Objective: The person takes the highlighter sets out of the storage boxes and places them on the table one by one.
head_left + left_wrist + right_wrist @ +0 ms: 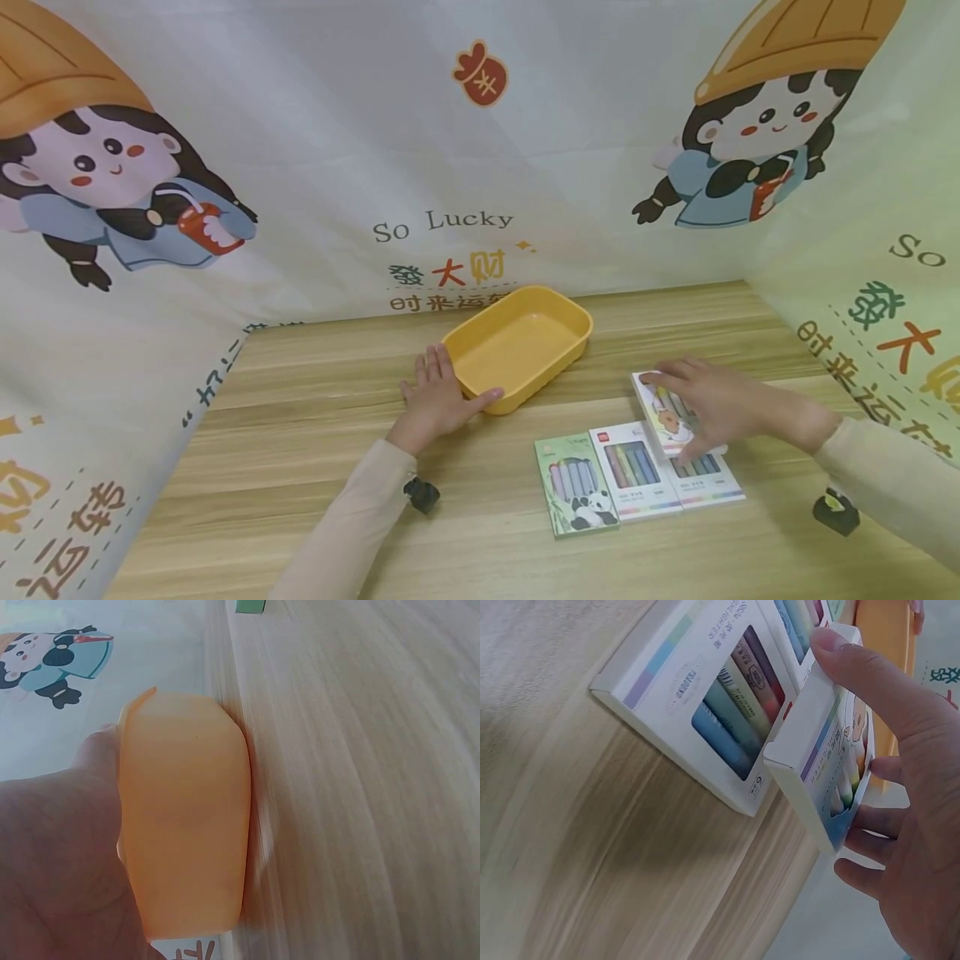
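Observation:
My right hand (708,408) pinches a white highlighter box (832,750) by its edges, thumb on one side and fingers on the other. That box has a cartoon animal and a window showing pens; it is tilted above a white highlighter box (708,483) lying flat. Alongside lie another white box (633,471) and a green box with a panda (577,487). My left hand (438,404) rests on the near-left corner of a yellow basket (525,346), fingers straight and spread along the rim. In the left wrist view the basket wall (187,817) stands beside the palm.
The wood-grain table (300,433) meets a printed cloth backdrop (337,150) at the back and both sides. Black wrist cameras (422,495) are strapped to both wrists. The basket's floor shows bare, with nothing in it.

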The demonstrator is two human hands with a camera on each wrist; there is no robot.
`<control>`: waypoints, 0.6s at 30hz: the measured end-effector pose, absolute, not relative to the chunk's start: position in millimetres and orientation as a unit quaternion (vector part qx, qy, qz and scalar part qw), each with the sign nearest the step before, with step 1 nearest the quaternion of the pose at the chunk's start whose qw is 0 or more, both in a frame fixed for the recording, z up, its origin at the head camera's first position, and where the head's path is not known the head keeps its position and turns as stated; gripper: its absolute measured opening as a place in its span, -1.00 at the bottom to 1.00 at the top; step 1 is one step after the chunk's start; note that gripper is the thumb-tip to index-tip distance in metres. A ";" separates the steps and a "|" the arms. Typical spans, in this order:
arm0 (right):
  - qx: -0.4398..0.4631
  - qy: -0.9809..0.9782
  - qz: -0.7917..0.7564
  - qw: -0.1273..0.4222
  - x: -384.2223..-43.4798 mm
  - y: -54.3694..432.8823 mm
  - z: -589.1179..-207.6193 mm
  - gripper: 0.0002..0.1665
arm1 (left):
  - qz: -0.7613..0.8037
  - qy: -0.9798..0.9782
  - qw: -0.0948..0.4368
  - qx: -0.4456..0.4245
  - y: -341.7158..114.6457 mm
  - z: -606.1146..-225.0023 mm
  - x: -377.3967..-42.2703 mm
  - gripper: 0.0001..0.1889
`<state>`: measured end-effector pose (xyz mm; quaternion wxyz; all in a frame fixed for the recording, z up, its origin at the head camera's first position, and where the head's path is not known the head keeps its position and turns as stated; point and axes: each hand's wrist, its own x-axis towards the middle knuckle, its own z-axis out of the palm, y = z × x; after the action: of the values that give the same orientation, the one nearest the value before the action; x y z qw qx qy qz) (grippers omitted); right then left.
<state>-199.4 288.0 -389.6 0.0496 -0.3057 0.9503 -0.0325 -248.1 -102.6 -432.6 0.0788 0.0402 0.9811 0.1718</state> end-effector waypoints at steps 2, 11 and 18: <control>-0.311 0.949 -0.035 0.045 -197.4 291.4 -390.4 0.38 | 0.173 0.981 0.080 0.040 -102.5 -433.0 -248.4 0.38; -0.316 0.947 -0.043 0.030 -189.0 304.1 -394.5 0.39 | 0.170 0.981 0.082 0.042 -103.2 -433.1 -248.9 0.38; -0.325 0.944 -0.046 0.014 -185.0 310.9 -399.0 0.43 | 0.164 0.982 0.082 0.043 -102.9 -433.4 -249.1 0.37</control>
<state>-185.0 310.9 -399.0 0.0138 -0.3254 0.9443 -0.0465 -249.1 -102.9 -433.4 0.0816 0.0427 0.9822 0.1640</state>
